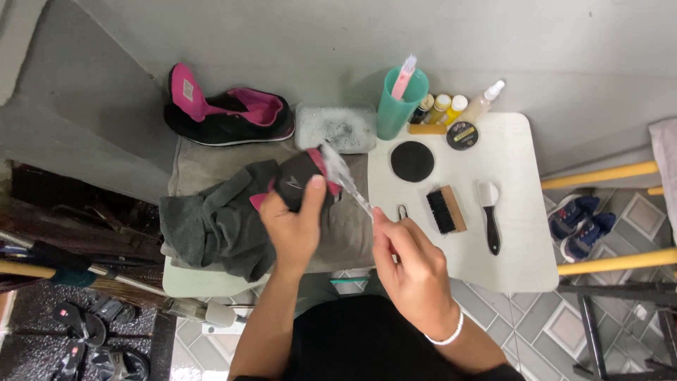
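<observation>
From the head camera, the left hand (295,224) was wrapped tight around a black and pink shoe (300,180), thumb up on its side, over the grey towel (211,226) near the left end of the small white table (522,247). The right hand (409,264) pinched the handle of a clear brush (345,180) with closed fingers. The soapy brush head touched the shoe. The other black and pink shoe (226,116) lay at the back left corner. Just beside it sat a tub of foamy water (335,127), then a teal cup (398,106) and small bottles (444,107) along the back edge. A round black pad (412,161), a wooden brush (446,209) and a white brush with a black handle (489,212) lay toward the right side.
</observation>
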